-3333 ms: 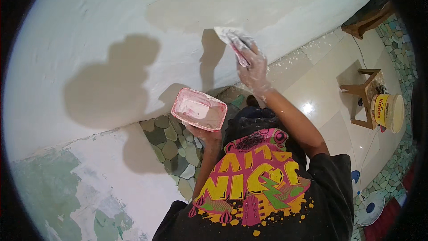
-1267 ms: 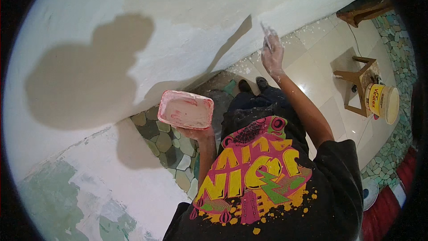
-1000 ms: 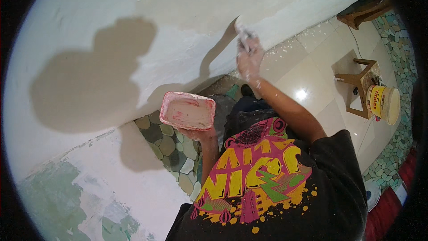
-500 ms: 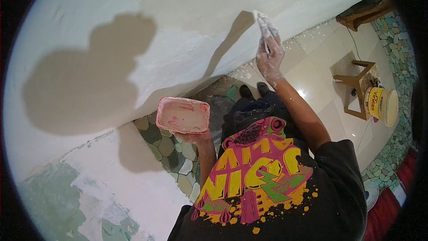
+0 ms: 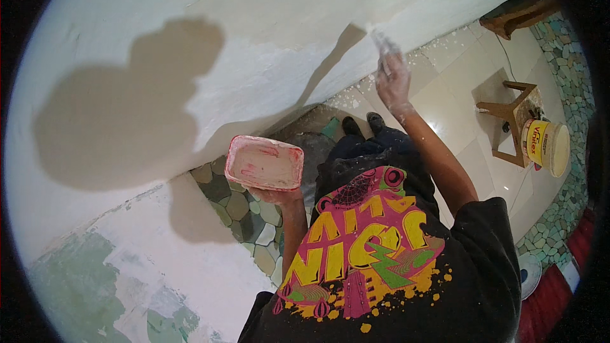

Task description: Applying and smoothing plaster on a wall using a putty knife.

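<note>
My left hand (image 5: 274,195) supports a red rectangular plastic tub (image 5: 265,162) from beneath. White paste coats the tub's walls and bottom, with red streaks showing through. Raised close to the pale wall (image 5: 254,44), my right hand (image 5: 393,75) has its fingers pressed together and caked in white. Motion blurs its fingertips, and whatever thin thing they may pinch cannot be made out. A shadow of the right arm and hand falls on the wall beside it.
At the right, a yellow-and-white bucket (image 5: 556,149) stands on a small wooden stool (image 5: 513,114). White spatters dot the tiled floor (image 5: 438,101) along the wall. A patchy green-and-white surface (image 5: 165,273) fills the lower left, next to stone-patterned flooring (image 5: 238,206).
My right hand has moved slightly right and down, its fingers now blurred. The tub in my left hand has shifted a little to the right.
</note>
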Demonstrator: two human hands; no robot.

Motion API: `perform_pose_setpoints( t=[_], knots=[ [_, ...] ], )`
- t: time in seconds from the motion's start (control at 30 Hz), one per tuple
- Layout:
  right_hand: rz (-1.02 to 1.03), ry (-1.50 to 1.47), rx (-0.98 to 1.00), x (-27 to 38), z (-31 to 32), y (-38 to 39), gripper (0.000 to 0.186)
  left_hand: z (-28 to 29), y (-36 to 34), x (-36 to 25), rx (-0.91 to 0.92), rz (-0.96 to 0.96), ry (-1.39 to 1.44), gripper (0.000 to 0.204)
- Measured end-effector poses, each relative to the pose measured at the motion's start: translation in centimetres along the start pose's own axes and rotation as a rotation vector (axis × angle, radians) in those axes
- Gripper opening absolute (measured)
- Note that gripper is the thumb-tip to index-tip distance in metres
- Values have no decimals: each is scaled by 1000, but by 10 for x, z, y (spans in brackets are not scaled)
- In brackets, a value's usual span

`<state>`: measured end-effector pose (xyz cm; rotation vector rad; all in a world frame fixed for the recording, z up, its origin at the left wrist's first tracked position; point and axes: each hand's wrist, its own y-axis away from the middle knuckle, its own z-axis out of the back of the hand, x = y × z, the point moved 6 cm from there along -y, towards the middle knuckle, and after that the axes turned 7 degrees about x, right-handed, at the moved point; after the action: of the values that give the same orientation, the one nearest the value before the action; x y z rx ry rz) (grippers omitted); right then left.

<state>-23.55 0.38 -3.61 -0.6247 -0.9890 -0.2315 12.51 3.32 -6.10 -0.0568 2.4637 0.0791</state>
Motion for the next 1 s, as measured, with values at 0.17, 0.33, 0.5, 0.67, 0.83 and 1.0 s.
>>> perform_pose_setpoints(
  t=[0.17,0.33,0.5,0.67,0.83,1.0],
  knots=[
    [-340,-210,-132,20,-20,-32,41,0,2,5,0,-13,53,73],
    [-333,-575,-328,91,-72,-2,36,9,-1,10,46,-19,27,69],
    [-260,-424,52,87,-89,18,39,1,-19,17,3,-12,-54,67],
    [-26,-334,194,90,-52,14,52,-34,-23,12,42,-17,-124,67],
    [427,373,92,144,-16,-30,51,-13,-15,8,37,-58,-31,65],
    [438,488,164,58,-60,-10,53,-10,2,21,-60,-43,57,62]
  ],
)
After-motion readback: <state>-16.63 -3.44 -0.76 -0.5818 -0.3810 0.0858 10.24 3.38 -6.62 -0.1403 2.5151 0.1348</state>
